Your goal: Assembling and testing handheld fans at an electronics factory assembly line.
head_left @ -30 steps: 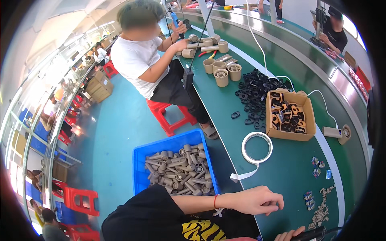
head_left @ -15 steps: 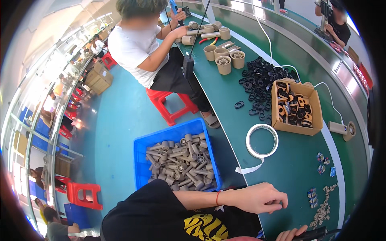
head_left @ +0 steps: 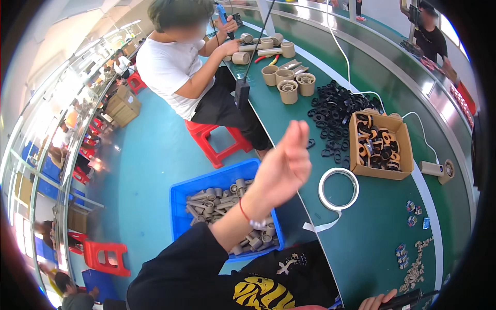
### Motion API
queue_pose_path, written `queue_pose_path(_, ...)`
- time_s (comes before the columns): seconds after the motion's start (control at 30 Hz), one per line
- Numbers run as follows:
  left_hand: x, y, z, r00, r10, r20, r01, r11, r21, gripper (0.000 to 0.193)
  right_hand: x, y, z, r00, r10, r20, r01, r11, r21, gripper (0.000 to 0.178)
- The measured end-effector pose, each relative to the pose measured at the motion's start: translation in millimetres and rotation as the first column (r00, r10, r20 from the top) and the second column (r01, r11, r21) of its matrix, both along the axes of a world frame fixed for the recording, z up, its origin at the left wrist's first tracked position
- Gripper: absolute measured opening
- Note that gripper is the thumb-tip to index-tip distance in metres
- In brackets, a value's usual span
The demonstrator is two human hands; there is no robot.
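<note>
My left hand is raised over the table's near-left edge, just above the blue bin. Its fingers point up and away, some half bent, and nothing shows in them. Beyond the fingertips lies a heap of black oval rings, with one loose ring beside the hand. Down at the lower edge, my right hand has its fingers round a black tool with a cable, mostly cut off by the frame. Grey-beige plastic handle-like parts fill the bin, partly hidden by my left forearm.
A cardboard box holds black and orange rings. On the green table lie a white tape roll, small light pieces and small blue packets. A co-worker sits at far left on a red stool, near beige cups.
My left hand has risen from the near table and swung left and away, its fingers now pointing up. My right hand stays with the black tool. The view has shifted slightly.
</note>
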State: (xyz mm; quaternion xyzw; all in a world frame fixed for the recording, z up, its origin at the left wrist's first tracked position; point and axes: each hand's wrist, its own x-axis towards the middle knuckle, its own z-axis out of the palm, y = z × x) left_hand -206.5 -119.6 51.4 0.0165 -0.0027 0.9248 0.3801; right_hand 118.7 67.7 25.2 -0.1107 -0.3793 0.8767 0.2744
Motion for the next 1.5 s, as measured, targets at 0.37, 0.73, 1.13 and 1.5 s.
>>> queue_pose_path(0.37,-37.3,-26.3,-18.1,0.975,0.224,0.004,-0.223,0.972,-0.067,0.004,-2.3,1.9,-1.3,0.998,0.047,-0.051,-0.047,0.999,-0.007,0.038)
queue_pose_path(0.73,-39.8,-25.3,-28.0,0.976,0.208,0.057,-0.208,0.978,-0.014,0.003,-2.2,1.3,-0.9,0.998,0.043,-0.049,-0.043,0.999,0.000,0.038)
queue_pose_path(1.13,-51.8,-53.3,-28.9,0.971,0.239,0.018,-0.233,0.958,-0.170,0.013,-1.8,1.0,-0.9,0.999,0.046,-0.026,-0.046,0.999,-0.001,0.038)
queue_pose_path(1.5,-65.1,-52.8,-6.8,0.993,0.115,-0.016,-0.116,0.992,-0.056,0.015,-1.9,2.1,0.6,0.993,0.116,-0.025,-0.116,0.993,0.029,0.040)
